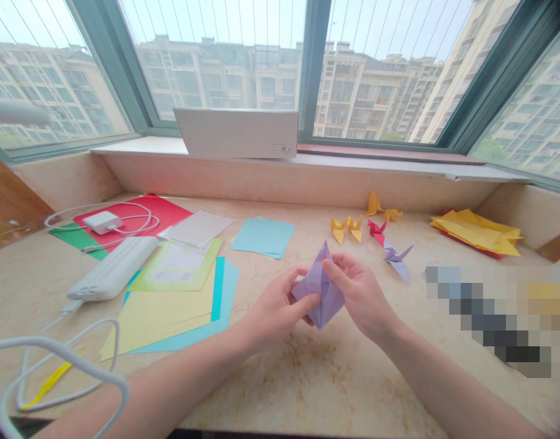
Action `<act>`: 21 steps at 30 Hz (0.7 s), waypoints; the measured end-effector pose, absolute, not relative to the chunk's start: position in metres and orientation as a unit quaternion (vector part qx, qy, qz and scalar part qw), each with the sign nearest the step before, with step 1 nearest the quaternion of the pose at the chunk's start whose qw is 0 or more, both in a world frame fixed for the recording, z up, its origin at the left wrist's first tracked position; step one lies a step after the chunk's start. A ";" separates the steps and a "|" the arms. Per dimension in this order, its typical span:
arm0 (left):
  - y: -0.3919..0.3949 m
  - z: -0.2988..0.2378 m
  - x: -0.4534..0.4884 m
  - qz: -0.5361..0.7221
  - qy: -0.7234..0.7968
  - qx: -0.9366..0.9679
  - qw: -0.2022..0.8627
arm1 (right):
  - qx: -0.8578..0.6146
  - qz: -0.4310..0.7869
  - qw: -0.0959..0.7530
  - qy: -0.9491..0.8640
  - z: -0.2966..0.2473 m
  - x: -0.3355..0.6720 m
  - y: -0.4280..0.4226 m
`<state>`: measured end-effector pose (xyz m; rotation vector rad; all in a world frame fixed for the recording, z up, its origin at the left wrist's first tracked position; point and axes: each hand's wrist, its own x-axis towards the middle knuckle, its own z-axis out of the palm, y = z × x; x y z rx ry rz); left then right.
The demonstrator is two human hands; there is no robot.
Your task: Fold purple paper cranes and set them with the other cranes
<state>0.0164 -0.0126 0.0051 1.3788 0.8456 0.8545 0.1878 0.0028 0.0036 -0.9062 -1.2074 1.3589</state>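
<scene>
A partly folded piece of purple origami paper (324,286) is held above the front middle of the stone counter, its pointed tip upward. My left hand (286,299) grips its left side, thumb pressed on the front face and fingers behind. On the right, my right hand (359,289) pinches the upper edge, its thumb near the tip. Part of the fingers of both hands is hidden behind the paper. Beyond my right hand stand a finished purple paper crane (397,259), a red paper crane (376,230) and several yellow cranes (354,229).
Blue square sheets (264,236) lie ahead of my left hand. Further left are yellow sheets (170,317), a white power bank (115,268), a charger (103,222) and looping cables. Yellow paper (476,231) is stacked far right, beyond a blurred patch. A white box (238,134) stands on the sill.
</scene>
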 end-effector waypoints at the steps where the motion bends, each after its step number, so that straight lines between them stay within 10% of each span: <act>1: -0.011 0.006 0.015 0.378 0.377 0.598 0.597 | -0.370 0.577 0.523 -0.507 0.003 0.187 0.003; 21: -0.013 0.003 0.018 0.381 0.312 0.517 0.700 | -0.381 0.526 0.555 -0.520 0.003 0.171 0.001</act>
